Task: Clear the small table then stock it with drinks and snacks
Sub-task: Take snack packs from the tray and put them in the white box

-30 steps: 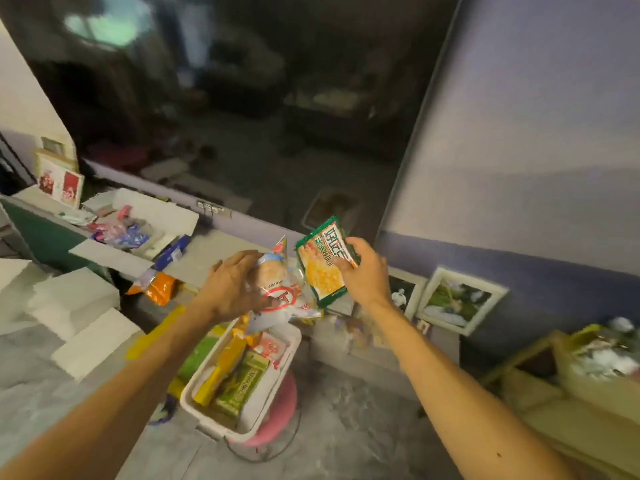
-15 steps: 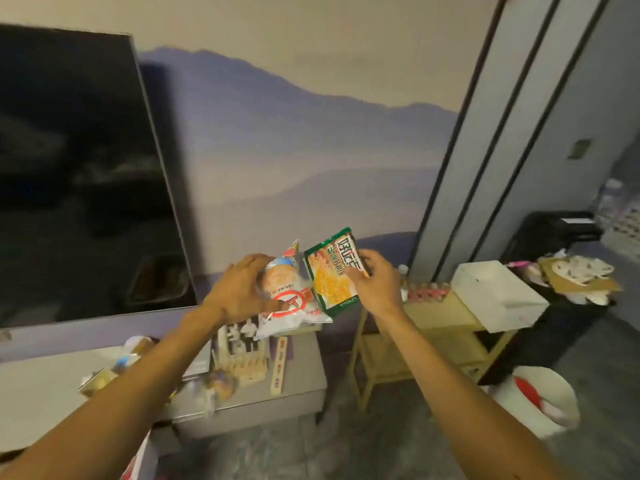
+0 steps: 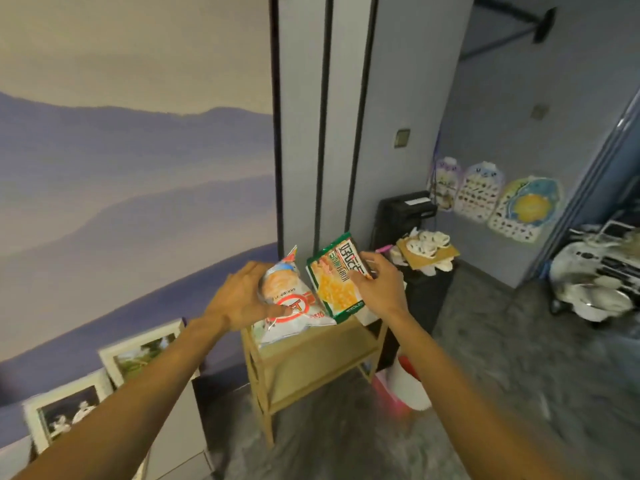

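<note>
small table (image 3: 322, 339) top is seen bare at front; crowded by white bucket (image 3: 410, 386), black bin (image 3: 426, 299) at right.

Two snack packets are held up just beside each other in front of the small wooden table (image 3: 311, 355). On the left, our left hand (image 3: 239, 299) grips the white shrimp-cracker bag (image 3: 294, 306), puffy, printed with a red ring and an orange picture, one crimped corner pointing up and our thumb across its front. On the right, our right hand (image 3: 379, 289) pinches the green packet (image 3: 337, 284) by its upper right edge; it is flat, shows yellow crackers, and leans right. The pale two-tier table stands beyond them against the far wall.
</note>
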The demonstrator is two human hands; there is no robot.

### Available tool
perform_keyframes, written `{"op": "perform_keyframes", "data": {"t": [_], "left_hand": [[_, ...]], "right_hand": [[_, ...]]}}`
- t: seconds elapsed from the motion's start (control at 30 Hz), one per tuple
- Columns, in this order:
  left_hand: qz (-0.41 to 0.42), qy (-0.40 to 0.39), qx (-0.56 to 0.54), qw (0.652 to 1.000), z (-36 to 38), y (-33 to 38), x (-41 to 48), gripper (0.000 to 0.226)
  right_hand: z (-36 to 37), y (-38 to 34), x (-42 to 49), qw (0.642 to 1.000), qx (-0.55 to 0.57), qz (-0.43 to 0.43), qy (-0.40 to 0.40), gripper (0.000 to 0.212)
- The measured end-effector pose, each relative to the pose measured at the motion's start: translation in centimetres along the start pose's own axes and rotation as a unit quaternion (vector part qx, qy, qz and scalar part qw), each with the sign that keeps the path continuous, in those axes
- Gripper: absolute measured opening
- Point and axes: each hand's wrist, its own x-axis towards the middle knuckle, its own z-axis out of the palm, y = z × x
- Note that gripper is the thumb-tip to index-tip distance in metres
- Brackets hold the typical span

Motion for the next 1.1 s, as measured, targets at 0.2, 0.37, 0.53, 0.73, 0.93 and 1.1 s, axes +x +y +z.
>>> {"op": "perform_keyframes", "data": {"t": [0.2,0.37,0.53,0.73,0.93,1.1], "left_hand": [[0.023,-0.036,0.01,0.999,5.7,2.7,10.5,0.104],[0.027,-0.046,0.0,0.999,9.4,2.3,18.0,0.097],[0.02,-0.054,-0.022,0.998,13.3,0.6,29.7,0.087],[0.015,-0.072,0.016,0.997,18.0,-0.3,40.3,0.083],[-0.02,-0.096,0.048,0.994,25.1,-1.6,47.2,0.098],[-0.087,-0.121,0.085,0.985,32.5,-4.0,51.1,0.101]], "right_hand": [[-2.8,7.0,6.8,0.999,-0.014,0.023,0.027,0.04],[-3.2,11.2,13.0,0.998,-0.028,0.038,0.043,0.039],[-3.7,15.6,23.4,0.996,-0.061,0.049,0.048,0.039],[-3.9,21.6,32.9,0.991,-0.095,0.069,0.061,0.039],[-1.2,29.5,40.0,0.989,-0.114,0.097,0.01,0.034],[3.3,38.1,45.3,0.985,-0.112,0.111,-0.07,0.038]]}}
